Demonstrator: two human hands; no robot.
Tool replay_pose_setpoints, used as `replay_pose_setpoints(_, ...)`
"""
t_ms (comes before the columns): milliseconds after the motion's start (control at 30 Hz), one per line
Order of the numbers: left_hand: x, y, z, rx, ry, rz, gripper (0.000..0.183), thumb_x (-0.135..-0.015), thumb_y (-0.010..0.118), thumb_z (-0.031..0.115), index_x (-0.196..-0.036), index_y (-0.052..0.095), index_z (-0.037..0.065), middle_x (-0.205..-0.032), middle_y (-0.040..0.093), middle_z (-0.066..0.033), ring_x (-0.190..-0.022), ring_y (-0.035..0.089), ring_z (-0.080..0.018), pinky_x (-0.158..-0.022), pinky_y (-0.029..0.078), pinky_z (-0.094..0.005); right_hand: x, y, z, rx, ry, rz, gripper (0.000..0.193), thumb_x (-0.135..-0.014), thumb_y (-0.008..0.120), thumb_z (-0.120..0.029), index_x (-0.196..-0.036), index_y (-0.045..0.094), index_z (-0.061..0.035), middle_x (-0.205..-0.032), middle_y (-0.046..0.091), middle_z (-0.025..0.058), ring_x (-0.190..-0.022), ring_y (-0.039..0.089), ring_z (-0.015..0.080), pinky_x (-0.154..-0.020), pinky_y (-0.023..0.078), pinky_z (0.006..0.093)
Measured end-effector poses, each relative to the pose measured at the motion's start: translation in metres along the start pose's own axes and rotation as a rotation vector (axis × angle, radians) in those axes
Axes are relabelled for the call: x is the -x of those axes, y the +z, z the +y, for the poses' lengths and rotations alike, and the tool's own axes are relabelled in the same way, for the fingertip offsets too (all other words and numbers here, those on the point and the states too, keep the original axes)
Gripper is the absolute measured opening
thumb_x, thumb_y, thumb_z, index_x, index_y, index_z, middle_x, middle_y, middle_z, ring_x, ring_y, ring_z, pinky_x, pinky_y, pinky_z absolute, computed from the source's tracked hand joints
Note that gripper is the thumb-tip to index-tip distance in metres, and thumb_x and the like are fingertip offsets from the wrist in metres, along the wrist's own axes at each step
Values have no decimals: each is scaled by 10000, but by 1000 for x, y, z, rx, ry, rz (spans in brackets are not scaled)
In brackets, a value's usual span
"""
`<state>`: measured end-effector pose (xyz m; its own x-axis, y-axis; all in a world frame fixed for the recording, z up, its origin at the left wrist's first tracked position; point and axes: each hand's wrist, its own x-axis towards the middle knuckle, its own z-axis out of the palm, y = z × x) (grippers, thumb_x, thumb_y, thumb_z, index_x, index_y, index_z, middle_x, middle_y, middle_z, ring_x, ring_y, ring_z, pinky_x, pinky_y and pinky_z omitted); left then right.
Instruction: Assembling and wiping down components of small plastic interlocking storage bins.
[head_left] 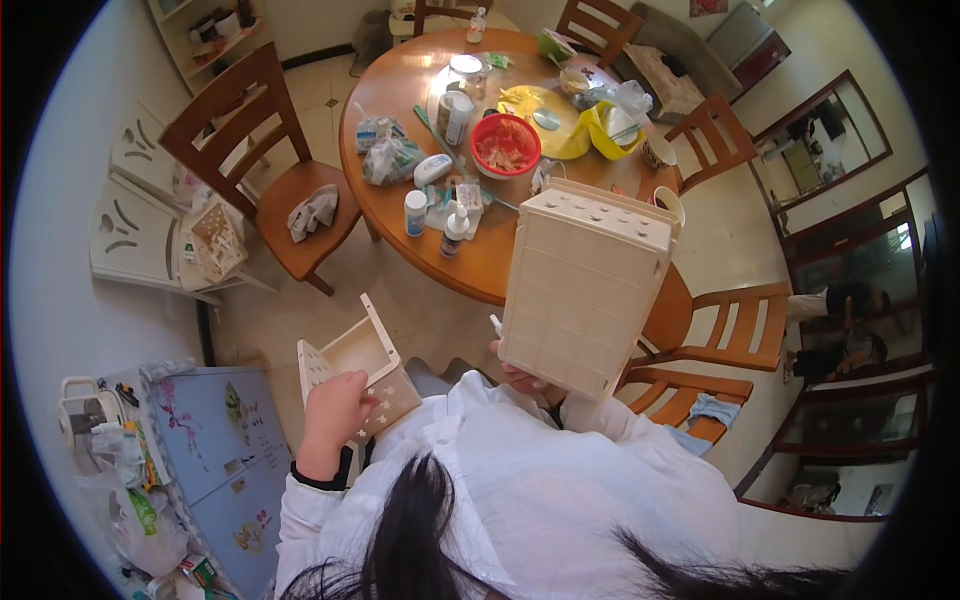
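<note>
My left hand (335, 412) is closed over the edge of a small beige plastic basket (397, 398) with cut-out shapes in its sides. That basket is tilted, and part of its hollow inside shows. Higher and to the right, a larger beige plastic basket (585, 290) stands on end with its flat, ribbed base in view. My right hand (525, 380) grips its lower end, and the rest of that hand is hidden behind the basket. A small white tip (496, 325) sticks out beside the right hand; its kind cannot be made out.
Ahead is a round wooden table (400, 215) bearing a red bowl (505, 145), bottles, bags and a yellow mat. Wooden chairs (290, 205) surround it. At left stand a white chair holding another beige basket (218, 243) and a pale blue cabinet (225, 450).
</note>
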<state>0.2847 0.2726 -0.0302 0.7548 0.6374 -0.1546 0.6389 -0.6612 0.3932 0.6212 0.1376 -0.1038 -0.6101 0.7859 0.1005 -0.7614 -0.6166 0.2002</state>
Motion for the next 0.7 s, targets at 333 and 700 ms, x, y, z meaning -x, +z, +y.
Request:
replay_pose_setpoints(333, 12, -1, 1, 74, 61, -31, 223, -719, 702, 189, -779, 532, 58, -773, 598, -121, -758, 596, -343, -638, 470, -444, 3, -14, 5, -18, -18, -9, 507, -903, 518, -522, -1098, 493, -54, -681, 516, 46, -505, 491, 109, -387, 383, 220)
replay_pose_setpoints(700, -10, -4, 10, 19, 311, 52, 138, -702, 666, 138, -756, 544, 101, -698, 527, -77, -697, 577, -290, -602, 459, -425, 9, -15, 4, -72, 62, -418, 336, -847, 707, -303, -1049, 479, -160, -678, 541, 42, -525, 518, 101, -467, 439, 221)
